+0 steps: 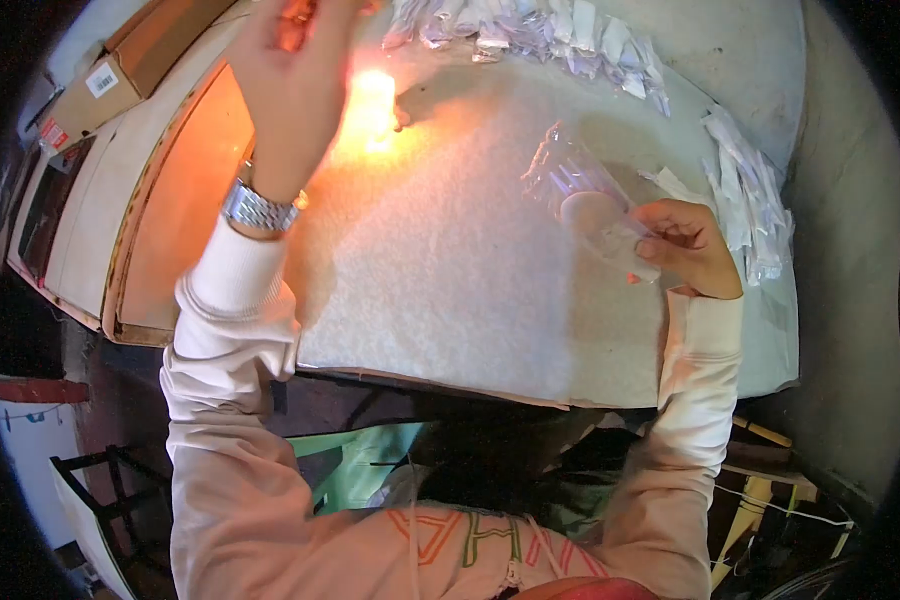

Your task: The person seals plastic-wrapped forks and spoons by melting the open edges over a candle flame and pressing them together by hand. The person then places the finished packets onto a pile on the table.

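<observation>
Between the thumb and fingers of my right hand (688,245) is the edge of a clear plastic packet (595,205), held just over the white table. Inside it show the tines of a plastic fork (573,180) and a pale rounded piece that I cannot make out clearly. My left hand (295,100), with a metal watch (260,207) at the wrist, is raised at the top left beside a bright flame (374,95). Its fingers are blurred, lit orange and partly cut off by the frame's top edge, so whether they hold anything does not show.
Many wrapped cutlery packets (540,28) lie along the table's far edge, with another pile (755,200) at the right. A cardboard box (135,65) stands at the far left. The white tabletop (440,290) ends close to my body.
</observation>
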The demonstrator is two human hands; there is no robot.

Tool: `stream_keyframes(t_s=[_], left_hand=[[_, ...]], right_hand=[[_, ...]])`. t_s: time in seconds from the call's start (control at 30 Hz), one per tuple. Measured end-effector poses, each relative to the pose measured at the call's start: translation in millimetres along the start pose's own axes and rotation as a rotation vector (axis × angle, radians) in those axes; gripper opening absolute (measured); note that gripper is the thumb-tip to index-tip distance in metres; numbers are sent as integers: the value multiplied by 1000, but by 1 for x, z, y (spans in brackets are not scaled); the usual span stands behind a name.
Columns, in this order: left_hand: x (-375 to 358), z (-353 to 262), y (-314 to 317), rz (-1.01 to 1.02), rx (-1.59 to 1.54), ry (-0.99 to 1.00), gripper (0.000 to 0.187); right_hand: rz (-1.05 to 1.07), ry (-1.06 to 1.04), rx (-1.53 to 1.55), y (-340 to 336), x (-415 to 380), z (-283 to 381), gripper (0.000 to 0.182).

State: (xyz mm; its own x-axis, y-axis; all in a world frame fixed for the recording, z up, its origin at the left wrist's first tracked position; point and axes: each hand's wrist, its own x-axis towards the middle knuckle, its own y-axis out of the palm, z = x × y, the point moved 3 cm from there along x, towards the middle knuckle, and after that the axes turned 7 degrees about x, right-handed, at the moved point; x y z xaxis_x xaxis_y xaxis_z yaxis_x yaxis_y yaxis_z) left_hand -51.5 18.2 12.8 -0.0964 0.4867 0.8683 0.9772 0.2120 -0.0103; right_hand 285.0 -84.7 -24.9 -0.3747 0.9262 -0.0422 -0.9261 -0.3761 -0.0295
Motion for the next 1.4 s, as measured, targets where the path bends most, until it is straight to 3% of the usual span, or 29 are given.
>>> stream_keyframes(t_s=[0.1, 0.2, 0.37, 0.53, 0.7, 0.8, 1.0, 1.3, 1.4], left_hand=[[-26, -31, 32, 92, -216, -33, 10], [-51, -38, 55, 321, -215, -104, 10], [-74, -40, 76, 624, -118, -117, 11], [-84, -39, 81, 855, -32, -66, 21], [-89, -49, 80, 1051, -92, -58, 42], [-93, -46, 81, 1102, -36, 68, 51], [-96, -40, 84, 1058, 25, 237, 52], [-91, -46, 81, 1072, 62, 217, 49], [-90, -44, 82, 949, 56, 354, 47]], right_hand=[[17, -15, 47, -3, 0, -1, 29], [28, 51, -25, -5, -4, 5, 29], [182, 258, -392, -21, -9, 13, 27], [165, 338, -447, -30, -7, -1, 27], [99, 198, -470, -32, -7, 0, 27], [57, 180, -515, -39, -4, -4, 27], [2, 157, -614, -40, -1, -6, 25], [13, 68, -572, -35, -6, 0, 21], [7, 86, -544, -34, -9, 6, 20]])
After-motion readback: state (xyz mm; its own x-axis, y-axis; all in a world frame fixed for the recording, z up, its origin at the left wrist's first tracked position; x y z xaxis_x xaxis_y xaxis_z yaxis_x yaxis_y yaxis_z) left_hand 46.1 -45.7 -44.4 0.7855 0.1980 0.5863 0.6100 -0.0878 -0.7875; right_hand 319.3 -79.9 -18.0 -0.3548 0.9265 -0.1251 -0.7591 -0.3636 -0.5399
